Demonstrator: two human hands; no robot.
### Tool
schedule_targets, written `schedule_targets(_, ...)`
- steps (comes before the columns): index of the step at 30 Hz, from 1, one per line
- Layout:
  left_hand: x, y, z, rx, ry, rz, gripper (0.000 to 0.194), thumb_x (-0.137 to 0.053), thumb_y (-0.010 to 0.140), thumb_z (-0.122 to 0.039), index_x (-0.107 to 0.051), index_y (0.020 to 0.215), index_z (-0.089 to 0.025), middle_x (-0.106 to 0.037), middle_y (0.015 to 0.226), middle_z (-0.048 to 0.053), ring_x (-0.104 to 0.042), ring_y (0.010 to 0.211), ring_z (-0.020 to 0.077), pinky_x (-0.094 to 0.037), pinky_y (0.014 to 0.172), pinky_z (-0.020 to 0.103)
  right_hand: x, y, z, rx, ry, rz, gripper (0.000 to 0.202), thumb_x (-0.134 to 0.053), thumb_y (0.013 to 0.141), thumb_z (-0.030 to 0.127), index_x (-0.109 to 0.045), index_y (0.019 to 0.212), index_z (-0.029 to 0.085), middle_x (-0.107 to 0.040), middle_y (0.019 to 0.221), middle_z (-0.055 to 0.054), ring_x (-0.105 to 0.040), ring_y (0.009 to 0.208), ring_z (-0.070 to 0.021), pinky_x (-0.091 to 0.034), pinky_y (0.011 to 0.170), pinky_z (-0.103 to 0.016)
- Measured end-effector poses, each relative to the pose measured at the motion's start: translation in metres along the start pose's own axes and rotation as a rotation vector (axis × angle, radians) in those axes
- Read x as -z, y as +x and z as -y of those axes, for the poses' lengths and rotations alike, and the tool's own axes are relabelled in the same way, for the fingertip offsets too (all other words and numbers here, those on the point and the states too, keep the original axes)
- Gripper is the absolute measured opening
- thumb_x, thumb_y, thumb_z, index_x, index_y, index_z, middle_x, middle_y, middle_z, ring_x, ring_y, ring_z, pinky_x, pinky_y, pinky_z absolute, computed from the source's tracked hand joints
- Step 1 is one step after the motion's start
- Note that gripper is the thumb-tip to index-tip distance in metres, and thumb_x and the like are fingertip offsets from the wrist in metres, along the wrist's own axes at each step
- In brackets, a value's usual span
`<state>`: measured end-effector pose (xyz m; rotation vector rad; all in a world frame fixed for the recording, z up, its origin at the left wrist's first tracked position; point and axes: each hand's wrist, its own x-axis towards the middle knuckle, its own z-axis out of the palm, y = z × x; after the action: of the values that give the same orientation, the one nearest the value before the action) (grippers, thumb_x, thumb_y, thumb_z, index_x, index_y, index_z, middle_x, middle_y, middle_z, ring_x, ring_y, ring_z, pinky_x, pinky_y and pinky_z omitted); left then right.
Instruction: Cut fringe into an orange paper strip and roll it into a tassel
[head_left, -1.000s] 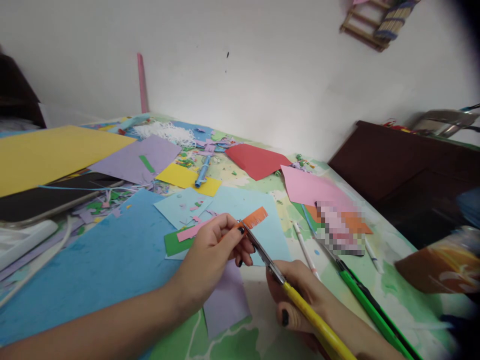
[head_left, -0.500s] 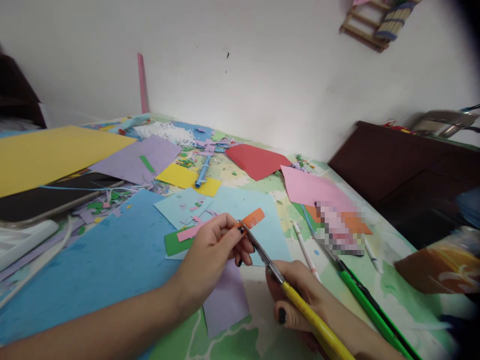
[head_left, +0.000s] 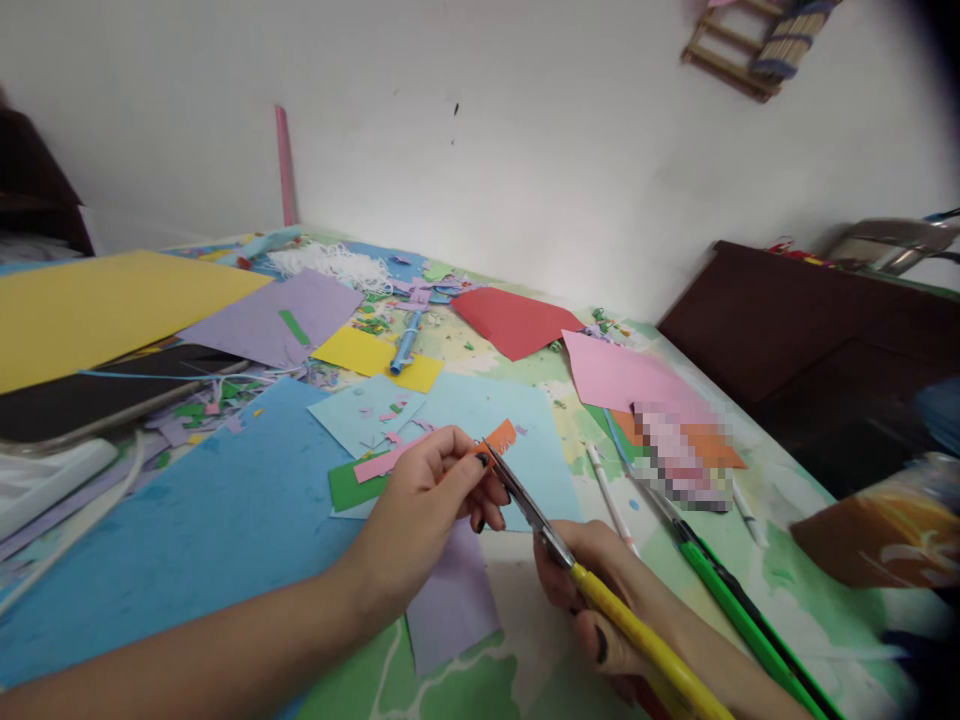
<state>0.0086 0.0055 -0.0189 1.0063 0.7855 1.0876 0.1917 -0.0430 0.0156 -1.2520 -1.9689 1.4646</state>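
Between the thumb and fingers of my left hand (head_left: 442,490) is pinched a small orange paper strip (head_left: 504,435) with a fringe of fine slits along one edge. My right hand (head_left: 600,590) grips scissors (head_left: 536,515) by their yellow handles. The blades reach up to the strip, just beside my left fingertips. Below lies a light blue sheet (head_left: 487,395). A green strip (head_left: 351,488) and a pink strip (head_left: 386,458) rest near my left wrist, and a lilac paper piece (head_left: 450,600) is under the hands.
A large blue sheet (head_left: 187,520) covers the left side, near a dark phone (head_left: 97,395). Red paper (head_left: 514,322) and pink paper (head_left: 630,372) lie farther back. A green cutter knife (head_left: 735,590) and a white pen (head_left: 609,490) lie to the right.
The scissors have shifted slightly and their blades look more apart. My right thumb has moved right and down. Less of the orange strip shows past my left fingers.
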Motion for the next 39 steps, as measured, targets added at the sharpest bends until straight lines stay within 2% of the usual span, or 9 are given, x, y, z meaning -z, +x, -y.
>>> schedule_targets(9,0.0,0.001,0.001,-0.005,-0.004,-0.002,0.015,-0.048,0.085,-0.021,-0.052,0.071,-0.017,-0.062,0.062,-0.001,-0.056,0.052,0.0094,-0.04,0.054,0.024,-0.003,0.006,-0.004,-0.014,0.07,-0.039,0.053,-0.059,0.069,0.068,-0.038,0.066,0.02,-0.027,0.063,0.005,-0.026,0.056,-0.0094,-0.023,0.046,-0.021)
schedule_targets(18,0.0,0.001,0.0,-0.002,-0.018,0.0,0.015,-0.049,0.085,-0.022,-0.052,0.071,-0.017,-0.062,0.063,-0.001,-0.056,0.053,0.0092,-0.04,0.054,0.024,-0.004,0.004,-0.011,-0.031,0.078,-0.043,0.046,-0.06,0.075,0.059,-0.039,0.07,0.019,-0.031,0.067,0.004,-0.028,0.059,-0.0099,-0.024,0.048,-0.02)
schedule_targets(27,-0.001,0.0,-0.001,0.012,-0.035,-0.012,0.014,-0.05,0.083,-0.02,-0.051,0.07,-0.017,-0.062,0.062,-0.001,-0.056,0.052,0.0095,-0.039,0.054,0.024,-0.005,0.004,-0.013,-0.052,0.117,-0.076,0.047,-0.062,0.073,0.061,-0.04,0.071,0.019,-0.031,0.07,0.003,-0.028,0.061,-0.0105,-0.024,0.049,-0.021)
schedule_targets(31,-0.003,-0.001,-0.005,0.028,-0.068,-0.001,0.015,-0.049,0.084,-0.021,-0.052,0.071,-0.016,-0.062,0.063,-0.001,-0.058,0.055,0.0102,-0.04,0.055,0.024,-0.004,0.004,-0.014,-0.017,0.12,-0.076,0.047,-0.062,0.073,0.06,-0.039,0.07,0.019,-0.031,0.068,0.004,-0.028,0.059,-0.01,-0.024,0.049,-0.021)
schedule_targets(39,-0.001,-0.001,-0.002,0.02,-0.047,0.008,0.014,-0.049,0.085,-0.021,-0.052,0.072,-0.016,-0.063,0.064,-0.001,-0.058,0.055,0.0097,-0.039,0.055,0.024,-0.002,0.003,-0.004,0.005,0.07,-0.04,0.049,-0.058,0.074,0.064,-0.036,0.069,0.02,-0.027,0.064,0.005,-0.026,0.057,-0.0103,-0.024,0.048,-0.022)
